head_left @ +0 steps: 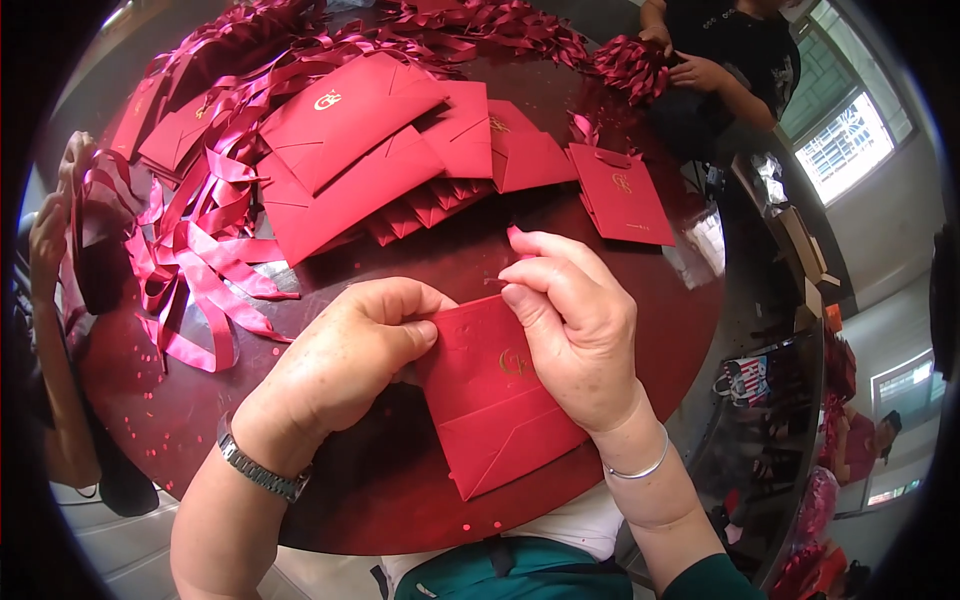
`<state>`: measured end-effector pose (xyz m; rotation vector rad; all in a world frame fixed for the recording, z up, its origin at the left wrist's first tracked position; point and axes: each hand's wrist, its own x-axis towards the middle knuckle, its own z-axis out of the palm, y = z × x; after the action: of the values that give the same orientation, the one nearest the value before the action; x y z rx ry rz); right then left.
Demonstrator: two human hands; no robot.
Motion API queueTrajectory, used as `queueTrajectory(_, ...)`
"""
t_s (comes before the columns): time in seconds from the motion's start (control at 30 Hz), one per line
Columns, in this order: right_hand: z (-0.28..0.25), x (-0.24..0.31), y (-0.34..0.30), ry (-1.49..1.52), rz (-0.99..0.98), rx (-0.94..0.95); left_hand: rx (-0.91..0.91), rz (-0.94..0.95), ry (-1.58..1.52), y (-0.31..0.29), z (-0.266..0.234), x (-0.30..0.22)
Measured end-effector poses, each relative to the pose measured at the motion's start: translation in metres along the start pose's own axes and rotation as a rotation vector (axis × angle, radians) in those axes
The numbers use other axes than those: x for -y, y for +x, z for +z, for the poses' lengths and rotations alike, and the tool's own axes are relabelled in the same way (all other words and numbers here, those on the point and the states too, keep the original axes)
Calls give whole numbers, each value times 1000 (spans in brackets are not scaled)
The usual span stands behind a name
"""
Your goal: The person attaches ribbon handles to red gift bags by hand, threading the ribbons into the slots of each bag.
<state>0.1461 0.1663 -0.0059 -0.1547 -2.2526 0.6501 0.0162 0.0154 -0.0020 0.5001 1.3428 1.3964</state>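
A flat, folded red paper gift bag (505, 425) with a gold emblem lies tilted in front of me, above the table's near edge. My left hand (365, 340) pinches its upper left corner between thumb and fingers. At the bag's top edge, my right hand (575, 325) is closed, thumb against forefinger. A short bit of red ribbon (516, 238) shows at its fingertips; the rest of that ribbon is hidden by the fingers. Beyond my hands, several similar red bags (350, 120) are piled up. One finished-looking bag (622, 195) with a cord handle lies to the right.
The round dark-red table (340, 510) carries small red scraps. Loose ribbons (215, 270) spread on the left and along the far side. Another person's hands (690, 70) hold a ribbon bundle (630, 68) at far right; a co-worker's hands (55, 215) are at left.
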Motion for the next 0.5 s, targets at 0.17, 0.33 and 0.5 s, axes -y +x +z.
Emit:
queueTrajectory(0.17, 1, 2, 1, -149, -124, 127, -10, -9, 83, -2, -2, -1)
queueTrajectory(0.33, 0, 8, 0, -172, -142, 129, 58, -24, 61, -2, -6, -1)
queueTrajectory(0.5, 0, 6, 1, -172, -128, 106, 58, 27, 3, -5, 1, 4)
